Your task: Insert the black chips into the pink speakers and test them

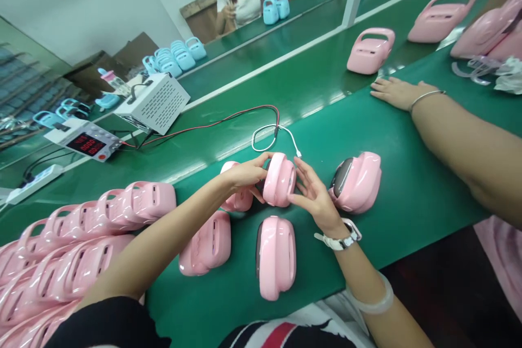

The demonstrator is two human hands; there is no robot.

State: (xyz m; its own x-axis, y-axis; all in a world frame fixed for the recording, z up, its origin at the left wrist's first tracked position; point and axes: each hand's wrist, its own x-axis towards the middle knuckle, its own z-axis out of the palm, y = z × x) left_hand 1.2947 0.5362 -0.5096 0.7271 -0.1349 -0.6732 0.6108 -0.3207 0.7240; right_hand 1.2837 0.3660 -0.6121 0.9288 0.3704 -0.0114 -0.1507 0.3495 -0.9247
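Note:
A glossy pink plastic device with a carry handle (279, 180) is held between my two hands above the green mat. My left hand (248, 174) grips it from the left, near its dark front panel. On the other side, my right hand (316, 196) curves around it, with the thumb touching its lower edge. Partly behind my left wrist is another pink device (240, 201). More of the same kind lie around my hands: one pink device (279, 258) nearer me, one (359, 182) to the right, and one (210, 242) to the left.
Rows of pink devices (138, 204) fill the left side. A white cable (263, 138) with red and black leads runs from a power supply with red digits (87, 144). A co-worker's hand (393, 92) rests at right. Blue devices (179, 57) stand across the line.

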